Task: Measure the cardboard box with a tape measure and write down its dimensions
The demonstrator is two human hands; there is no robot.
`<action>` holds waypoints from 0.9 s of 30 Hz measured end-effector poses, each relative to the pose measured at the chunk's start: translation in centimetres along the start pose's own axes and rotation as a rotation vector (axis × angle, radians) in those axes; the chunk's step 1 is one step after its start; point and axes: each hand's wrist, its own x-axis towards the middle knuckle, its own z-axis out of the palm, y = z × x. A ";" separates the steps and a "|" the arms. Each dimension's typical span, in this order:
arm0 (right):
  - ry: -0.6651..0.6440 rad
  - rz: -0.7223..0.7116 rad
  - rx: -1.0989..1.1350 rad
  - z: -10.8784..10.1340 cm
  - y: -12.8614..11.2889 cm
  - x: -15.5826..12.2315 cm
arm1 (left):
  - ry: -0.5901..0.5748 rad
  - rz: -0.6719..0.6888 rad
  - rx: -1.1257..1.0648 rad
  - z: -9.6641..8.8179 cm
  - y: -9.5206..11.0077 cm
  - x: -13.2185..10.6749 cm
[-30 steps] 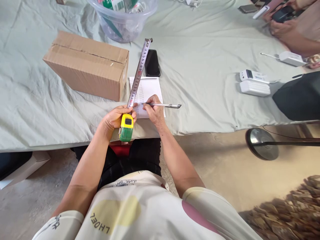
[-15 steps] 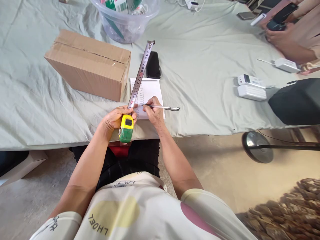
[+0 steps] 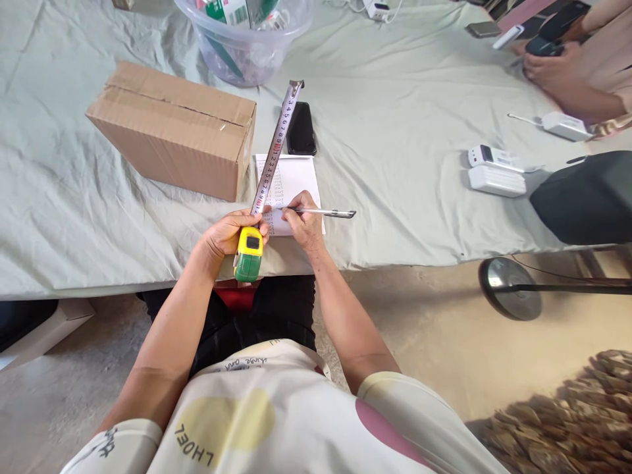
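While clamping the yellow-and-green tape measure (image 3: 248, 253) in the left hand (image 3: 227, 234) at the near edge of the worktop (image 3: 395, 118), writing with the right hand (image 3: 303, 224). Left grip wrapped tight round the case, fingertips pressed on the root of the tape blade (image 3: 275, 148). Blade drawn out stiff, slanting away and to the right, running just beside the right end of the cardboard box (image 3: 172, 128) and over the left margin of the notepad (image 3: 296, 174), hook end up near the black phone (image 3: 301, 128). Whether touching the box or not, impossible to tell. Right grip pinched on a silver pen (image 3: 326, 212), tip down on the lower part of the notepad among rows of small handwritten figures, barrel pointing off to the right. By the look of it, in the middle of noting down a reading, with the measure held out meanwhile. As a judgement, next move calling for the pen lifted clear of the paper and the blade either let back into the case under a braking thumb or laid hook first along another edge of the box, without sweeping the phone. Further out, a clear plastic tub (image 3: 244, 46) of packets behind the box, two white handheld devices (image 3: 496, 182) well apart to the right, a black bag (image 3: 587, 197) at the worktop's right edge, another person's hands (image 3: 550, 66) with a dark handset at the far right corner, and a round metal stand base (image 3: 508, 288) down on the floor.
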 end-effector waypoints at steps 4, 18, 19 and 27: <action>0.013 -0.010 0.001 0.1 0.1 0.0 | 0.005 0.000 0.003 0.0 -0.1 0.0; 0.032 -0.023 -0.006 0.1 0.4 0.0 | -0.004 -0.009 -0.014 0.3 0.0 -0.1; 0.031 -0.025 -0.017 0.1 0.4 0.0 | -0.001 -0.007 -0.014 0.3 0.0 -0.1; 0.022 -0.024 -0.008 0.0 0.0 -0.2 | 0.015 -0.002 0.009 0.1 0.0 -0.1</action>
